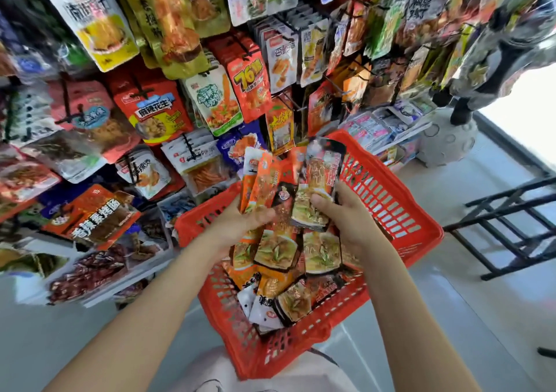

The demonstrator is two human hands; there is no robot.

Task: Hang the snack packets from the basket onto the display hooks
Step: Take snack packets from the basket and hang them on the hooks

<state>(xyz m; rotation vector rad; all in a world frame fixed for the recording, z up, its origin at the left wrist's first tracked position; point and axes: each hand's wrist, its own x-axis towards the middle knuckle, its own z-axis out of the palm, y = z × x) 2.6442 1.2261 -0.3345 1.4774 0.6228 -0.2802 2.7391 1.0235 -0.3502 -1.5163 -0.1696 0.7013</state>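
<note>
A red plastic basket [391,208] sits low in the middle, filled with several orange and black snack packets [279,250]. My left hand [237,223] grips a fanned bunch of orange packets [260,181] above the basket. My right hand [346,214] holds a stack of dark packets with a green-yellow picture [316,193], thumb on the front. Both bunches stand upright, side by side and touching. Display hooks [189,148] on the rack behind carry hanging packets.
The hook wall [150,112] full of hanging snack bags fills the left and top. A shelf with flat packs [388,127] stands behind the basket. A black metal frame [517,226] is on the right, on pale floor. A grey perforated object [448,145] stands beyond.
</note>
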